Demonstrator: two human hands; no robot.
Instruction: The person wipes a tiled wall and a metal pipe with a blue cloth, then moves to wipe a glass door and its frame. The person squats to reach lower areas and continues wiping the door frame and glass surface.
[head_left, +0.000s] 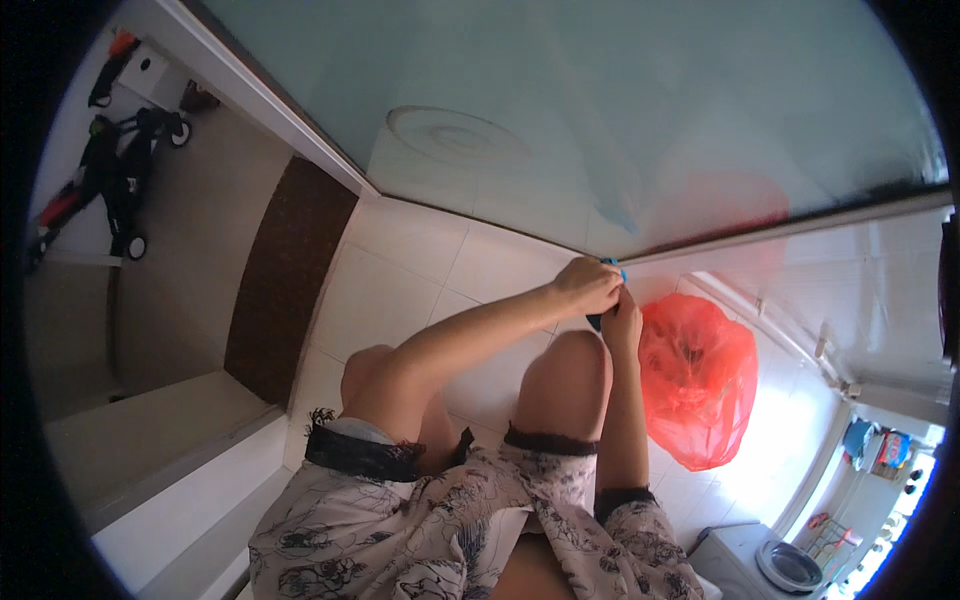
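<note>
My left hand (592, 287) reaches across in front of my knees, its fingers closed around a small blue object (615, 264). Touching it from below, my right hand (621, 321) has its fingers bent against the same spot. A dark end (594, 322) sticks out under the left hand; whether it belongs to the blue object I cannot tell. Most of what lies between the hands is hidden by the fingers. Just right of my right forearm stands a puffed red plastic bag (701, 382) on the tiled floor, its contents only blurry through the film.
A large glossy greenish panel (480, 82) rises ahead and reflects the bag. White floor tiles (390, 277) lie below. To the left are a dark brown sill (292, 277) and a folded wheeled scooter or stroller (124, 172). A washing machine (750, 559) stands at lower right.
</note>
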